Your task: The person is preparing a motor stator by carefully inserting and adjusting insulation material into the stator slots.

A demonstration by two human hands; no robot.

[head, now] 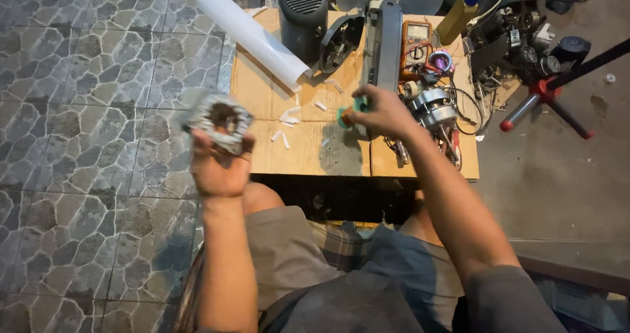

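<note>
My left hand (220, 166) holds up a round metal motor stator with pale windings (218, 120), raised over the tiled floor to the left of the low cardboard-topped table (308, 152). My right hand (384, 110) reaches out over the table and grips a small teal roll (351, 110), likely tape, between fingers and thumb. Just right of that hand lies a silver motor part (430, 106) with wires. Several short white sleeve pieces (289, 120) are scattered on the cardboard between my hands.
A white rolled sheet (249, 34) lies diagonally at the table's back left. A dark fan housing (303, 11), a grey fan body (382, 41) and a yellow multimeter (416, 34) stand behind. Motor parts and a red-footed tripod (545, 100) crowd the right.
</note>
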